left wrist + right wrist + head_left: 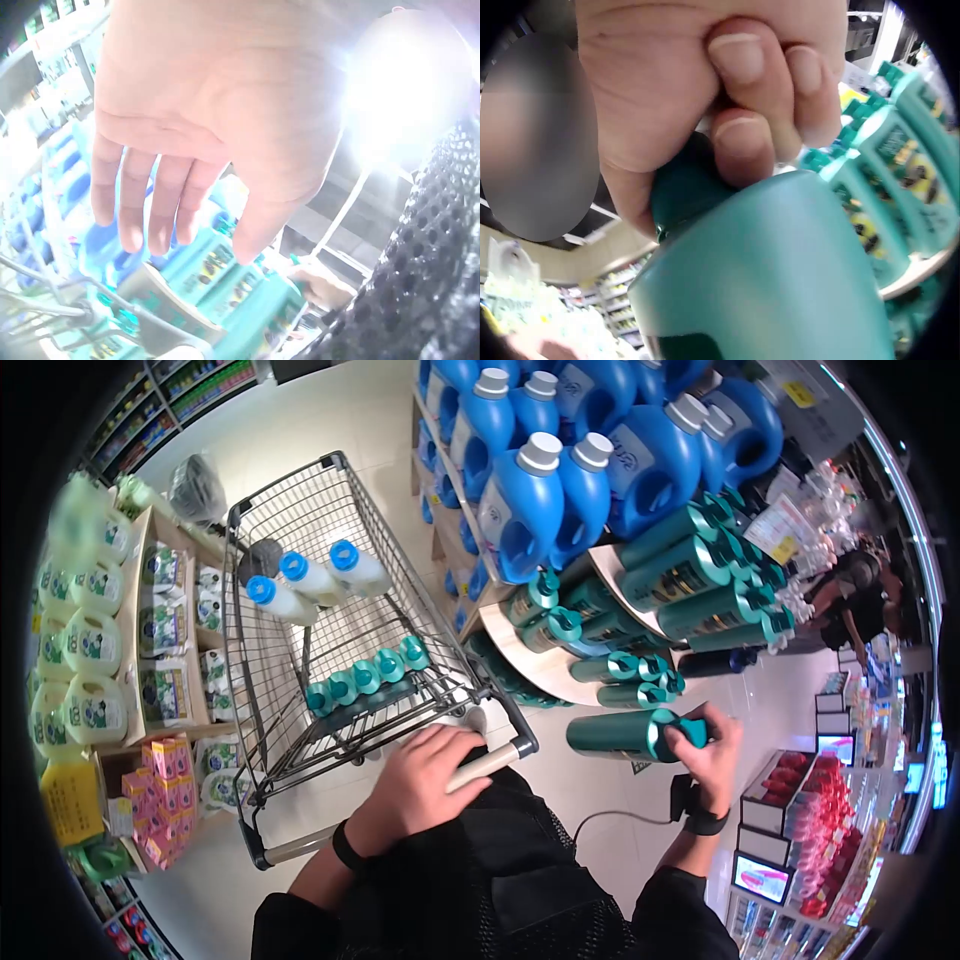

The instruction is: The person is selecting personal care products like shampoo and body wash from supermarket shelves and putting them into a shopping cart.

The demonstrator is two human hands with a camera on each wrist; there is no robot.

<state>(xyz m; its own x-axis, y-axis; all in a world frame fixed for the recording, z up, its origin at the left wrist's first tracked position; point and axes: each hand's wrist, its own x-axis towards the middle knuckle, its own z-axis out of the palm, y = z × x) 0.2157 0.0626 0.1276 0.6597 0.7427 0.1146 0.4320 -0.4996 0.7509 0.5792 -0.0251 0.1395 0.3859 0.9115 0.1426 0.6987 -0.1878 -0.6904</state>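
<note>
Shop floor [615,840]. Cart [335,458]: three white bottles [315,582], five green bottles [365,678]. Your left hand [425,785] is at the handle [485,765], fingers loosely straight. Your right hand [712,745] grips one green bottle [615,734] by its top, beside the shelf [522,653]. Probably mid-transfer; next move calls for firm fingers, clear of cart rim.

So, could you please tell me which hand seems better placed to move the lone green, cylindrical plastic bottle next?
Probably the right hand: it grips the lone green bottle by its green top. The left hand is at the pale, bar-shaped cart handle, farther from the bottle.
</note>
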